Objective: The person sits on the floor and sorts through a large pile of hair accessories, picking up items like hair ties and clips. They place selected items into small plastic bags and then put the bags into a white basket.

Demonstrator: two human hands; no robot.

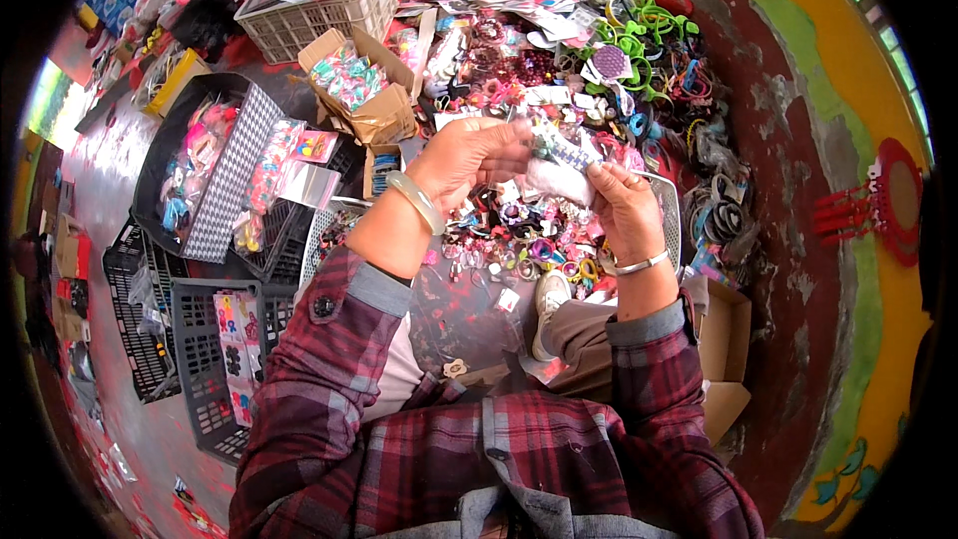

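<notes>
In my right hand (627, 202) is a small bundle, pinched between thumb and fingers. It has a white fluffy part (561, 182) and a blue-and-white patterned part (571, 152), partly covered by the fingers; its exact kind is unclear. Close to the bundle's left side is my left hand (471, 158); motion smears its fingertips, so I cannot make out whether they touch it. Below and beyond both hands spreads a heap of small hair accessories (529, 230), with hair ties and beaded pieces in many colours.
A cardboard box (384, 105) of wrapped items and a beige plastic crate (329, 15) stand far left. Nearer on the left are a black bin (165, 175) and a dark basket (215, 419). Green hair bands (649, 25) lie far right, by the painted wall (848, 269).
</notes>
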